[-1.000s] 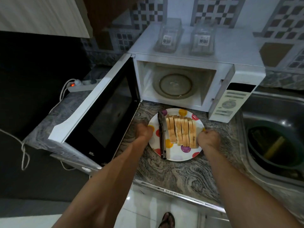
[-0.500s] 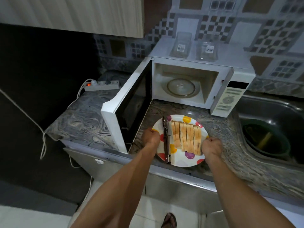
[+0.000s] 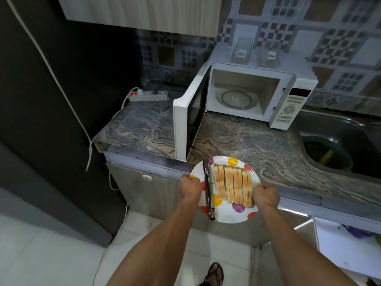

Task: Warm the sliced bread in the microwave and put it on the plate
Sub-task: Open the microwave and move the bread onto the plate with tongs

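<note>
The left hand (image 3: 190, 187) grips the left rim of the spotted plate (image 3: 237, 214), fingers curled round its edge. Metal tongs (image 3: 208, 191) lie along the plate's left side, and just beside them the sliced bread (image 3: 234, 185) sits in a row across the middle. The right hand (image 3: 266, 198) grips the right rim. The plate is held over the front edge of the marbled bench (image 3: 247, 143). Behind it the white microwave (image 3: 288, 104) stands with its door (image 3: 186, 120) swung open, its glass turntable bare.
</note>
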